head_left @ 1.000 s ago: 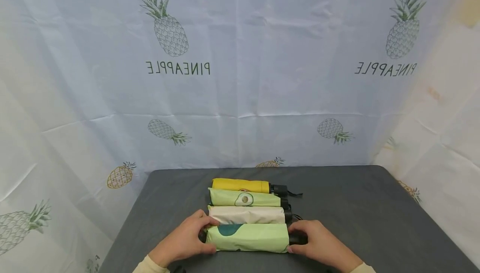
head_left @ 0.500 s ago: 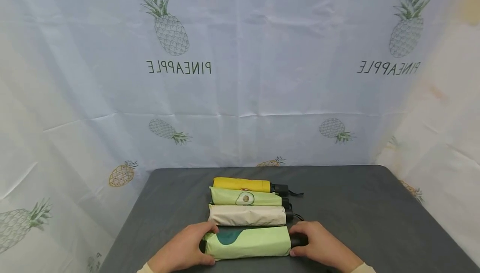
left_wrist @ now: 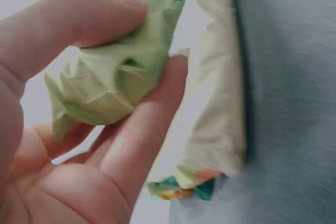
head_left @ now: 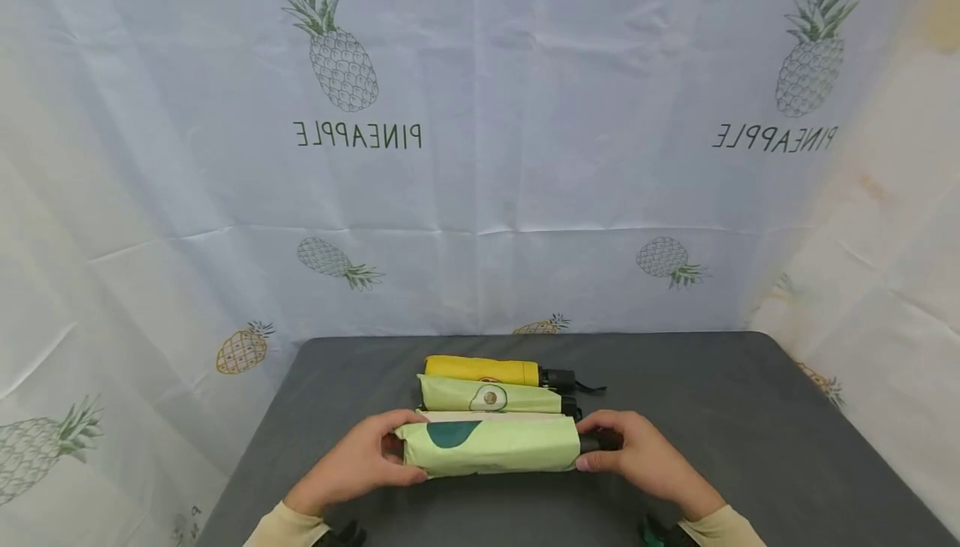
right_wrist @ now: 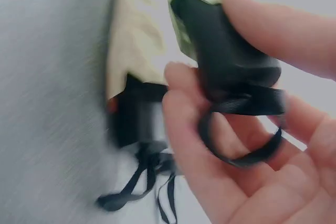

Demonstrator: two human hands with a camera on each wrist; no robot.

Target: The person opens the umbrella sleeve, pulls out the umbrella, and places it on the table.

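Observation:
Both hands hold a folded umbrella in a light green cover with a dark green patch (head_left: 502, 449), level, one hand at each end. My left hand (head_left: 360, 459) grips its covered end, thumb on the near side and fingers beyond; the left wrist view shows the crumpled cover tip (left_wrist: 113, 85) between them. At the other end my right hand (head_left: 641, 451) holds the black handle (right_wrist: 226, 51), its wrist loop hanging over the fingers. Just beyond, a cream folded umbrella (head_left: 517, 417) is mostly hidden behind the held one in the head view.
Farther back on the dark grey table (head_left: 712, 414) lie a light green folded umbrella with an avocado print (head_left: 442, 394) and a yellow one (head_left: 480, 370), side by side, handles to the right. A white pineapple-print curtain (head_left: 495, 155) surrounds the table.
The held umbrella first shifted toward me, away from the cream one. It has since risen with both hands and now overlaps the cream umbrella in the head view. The other umbrellas stay put.

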